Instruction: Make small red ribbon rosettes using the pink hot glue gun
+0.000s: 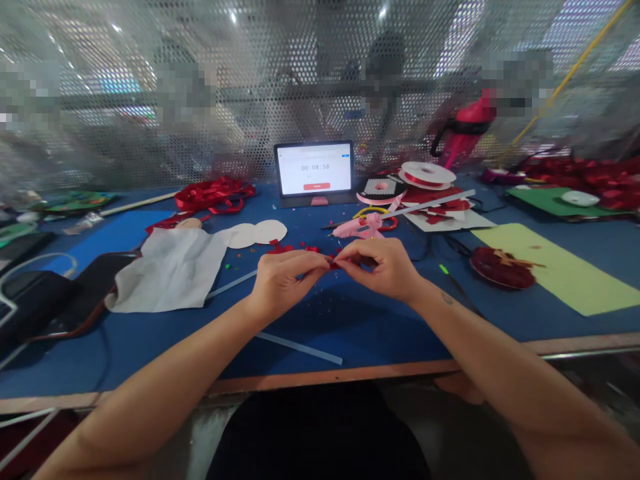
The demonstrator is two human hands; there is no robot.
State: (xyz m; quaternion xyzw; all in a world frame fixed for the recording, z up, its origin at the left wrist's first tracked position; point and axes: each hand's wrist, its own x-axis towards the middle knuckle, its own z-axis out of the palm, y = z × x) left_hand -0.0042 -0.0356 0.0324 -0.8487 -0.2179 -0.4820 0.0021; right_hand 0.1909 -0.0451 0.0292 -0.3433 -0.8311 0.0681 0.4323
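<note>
My left hand [286, 279] and my right hand [381, 265] meet above the middle of the table, thumbs and fingertips pinched together. Between them is a small red piece [333, 264], mostly hidden by the fingers; it looks like ribbon or cloth. Just behind the hands lie small red scraps [311, 249]. A pink glue gun [356, 227], with a long glue stick [430, 204] in its back, rests beyond my right hand. Next to it are scissors with red and yellow handles [395, 223]. Joined white round cutouts [270, 232] lie beyond my left hand.
At the back stands a tablet [315, 170] showing a timer. Ribbon spools [427, 175] and a pink bottle [463, 137] stand back right. Loose red ribbon [215, 193] and a white cloth [170, 270] are leftward. A glue stick [303, 349] lies near the front edge; yellow paper [575, 280] lies right.
</note>
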